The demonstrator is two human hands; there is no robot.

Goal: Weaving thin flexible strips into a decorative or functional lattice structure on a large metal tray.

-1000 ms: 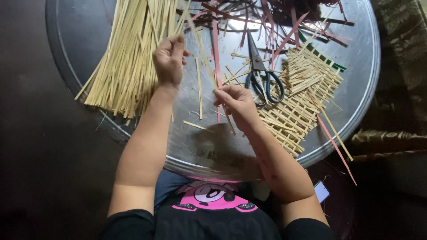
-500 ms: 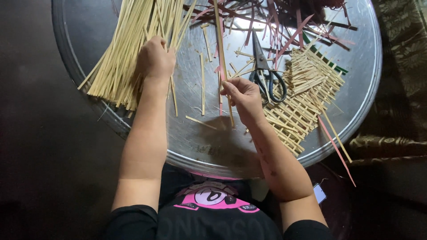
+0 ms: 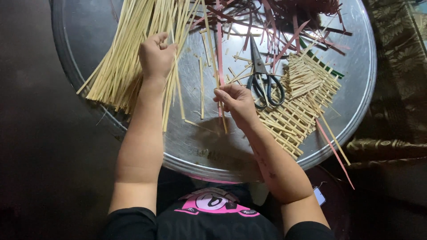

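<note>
Right hand [image 3: 238, 101] — fingers pinched on a pink strip [image 3: 219, 49] and a pale strip beside it, both running up the round metal tray [image 3: 356, 115]. Left hand [image 3: 155, 55] — curled into a loose fist around a few strands of the pale straw bundle [image 3: 122, 53] fanned over the tray's left part. Black-handled scissors [image 3: 262, 75] lie just right of the right hand; beyond them, a partly woven mat [image 3: 298, 102] and dark red strips [image 3: 284, 22] at the far rim.

Showing: one round metal tray [image 3: 356, 111], one pair of scissors [image 3: 262, 75], one woven mat [image 3: 298, 106], two hands, strips too many to count.
</note>
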